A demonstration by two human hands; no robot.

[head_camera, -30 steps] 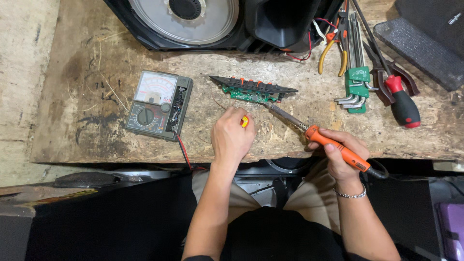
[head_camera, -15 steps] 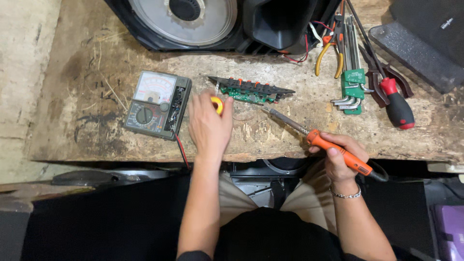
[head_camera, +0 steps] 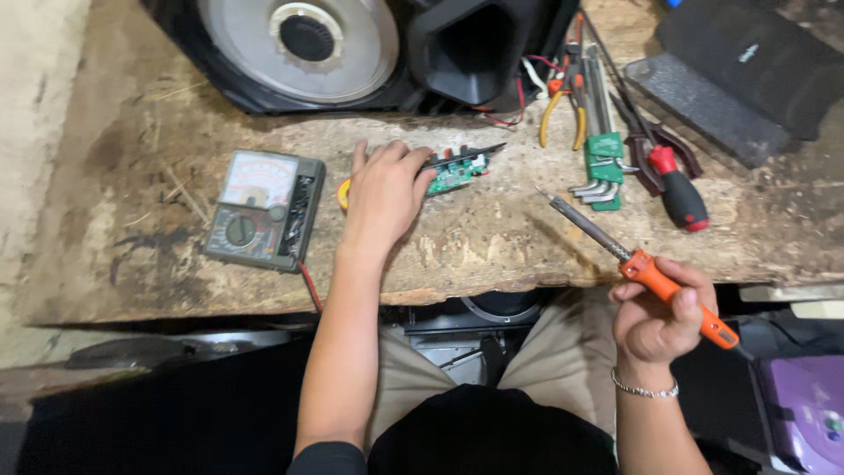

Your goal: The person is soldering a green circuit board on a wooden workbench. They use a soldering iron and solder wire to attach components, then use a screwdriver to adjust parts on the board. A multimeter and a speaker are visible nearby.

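My left hand (head_camera: 384,189) lies over the left end of a green circuit board (head_camera: 457,172) on the worn wooden bench (head_camera: 492,242), fingers curled onto the board's edge. A small yellow roll (head_camera: 344,194) peeks out at the hand's left side. My right hand (head_camera: 661,310) grips the orange handle of a soldering iron (head_camera: 635,261) near the bench's front edge. Its metal tip points up and left, apart from the board.
An analog multimeter (head_camera: 262,208) with a red lead sits left of my hand. A black speaker box (head_camera: 352,44) stands at the back. Yellow pliers (head_camera: 563,110), a green hex key set (head_camera: 603,163) and a red-handled screwdriver (head_camera: 681,193) lie at right.
My left hand has moved from the bench's front edge up to the circuit board, with the yellow roll. The board has shifted and tilted. The right hand with the iron has drawn back a little.
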